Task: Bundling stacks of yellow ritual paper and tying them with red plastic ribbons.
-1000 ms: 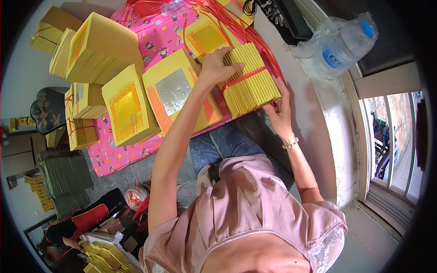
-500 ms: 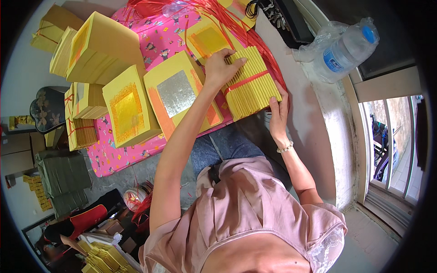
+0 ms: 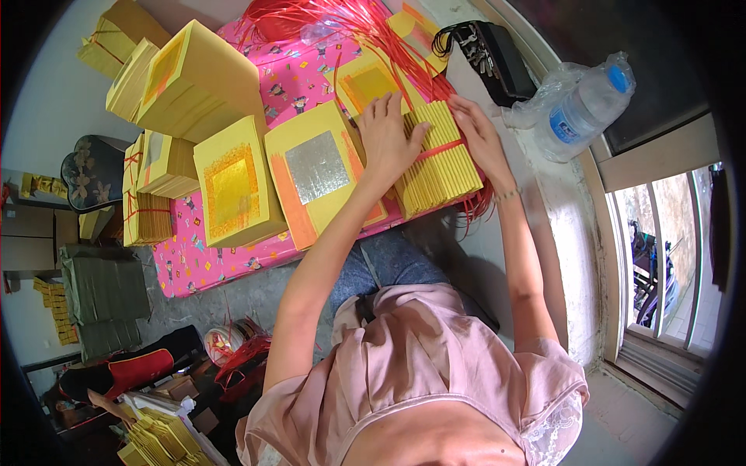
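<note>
A bundle of folded yellow paper (image 3: 440, 182), with a red band (image 3: 443, 148) across it, sits at the table's right edge. My left hand (image 3: 388, 140) lies along its left side, fingers stretched out and the thumb over the folds. At its far right corner my right hand (image 3: 483, 140) rests with fingers extended along the side. Both hands touch the bundle without wrapping round it. Left of my left hand stands a stack of yellow paper with a silver square (image 3: 317, 172). Beyond the bundle lies yellow paper with a gold square (image 3: 365, 87), partly under red strips (image 3: 388, 50).
More yellow paper stacks (image 3: 203, 81) fill the left of the pink patterned table (image 3: 210, 268). A wall ledge (image 3: 563, 233) runs along the right, with a bagged water bottle (image 3: 587, 113) and a black case with keys (image 3: 497, 58). At lower left, a person in red and black (image 3: 144, 371) handles yellow paper.
My right hand has moved from the bundle's near right corner to its far right side. My left hand's fingers have straightened along the left side. The whole view has shifted slightly.
</note>
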`<state>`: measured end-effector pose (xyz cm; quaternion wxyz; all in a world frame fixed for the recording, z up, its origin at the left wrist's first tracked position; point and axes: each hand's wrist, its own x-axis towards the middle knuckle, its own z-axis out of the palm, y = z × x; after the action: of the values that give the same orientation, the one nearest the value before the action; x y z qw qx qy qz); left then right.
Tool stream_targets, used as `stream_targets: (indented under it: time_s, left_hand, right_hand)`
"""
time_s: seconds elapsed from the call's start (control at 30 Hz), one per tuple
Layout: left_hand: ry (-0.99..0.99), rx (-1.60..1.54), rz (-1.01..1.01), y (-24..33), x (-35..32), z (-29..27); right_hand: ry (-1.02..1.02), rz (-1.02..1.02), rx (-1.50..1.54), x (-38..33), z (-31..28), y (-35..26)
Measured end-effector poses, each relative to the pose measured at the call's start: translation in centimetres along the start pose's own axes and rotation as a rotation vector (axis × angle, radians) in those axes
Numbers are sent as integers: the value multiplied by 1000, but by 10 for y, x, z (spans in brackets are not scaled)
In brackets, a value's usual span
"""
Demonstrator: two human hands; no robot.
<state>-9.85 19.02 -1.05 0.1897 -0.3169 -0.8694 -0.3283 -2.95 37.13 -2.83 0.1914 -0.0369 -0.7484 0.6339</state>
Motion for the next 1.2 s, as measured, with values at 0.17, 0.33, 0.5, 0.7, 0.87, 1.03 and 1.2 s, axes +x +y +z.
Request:
stream_targets:
  time_s: [0.17, 0.33, 0.5, 0.7, 0.87, 1.03, 1.2]
  left_hand:
    - [-234, -4, 35, 9, 24, 16]
    - [-355, -48, -45, 6, 26, 24]
    - [-391, -54, -99, 6, 30, 24]
    - [-404, -70, -146, 8, 33, 21]
    - [-472, -115, -249, 12, 35, 14]
    - [-449, -105, -256, 10, 33, 17]
    - [-450, -81, -232, 10, 33, 21]
  right_hand:
    - [-231, 17, -98, 35, 0, 25]
    - [-66, 178, 229, 28, 8, 39]
    - [-95, 190, 187, 33, 6, 42]
    - [-103, 221, 242, 34, 8, 40]
    - [-117, 147, 236, 27, 11, 32]
    - [-162, 104, 165, 26, 8, 30]
    - [-176, 79, 143, 31, 4, 36]
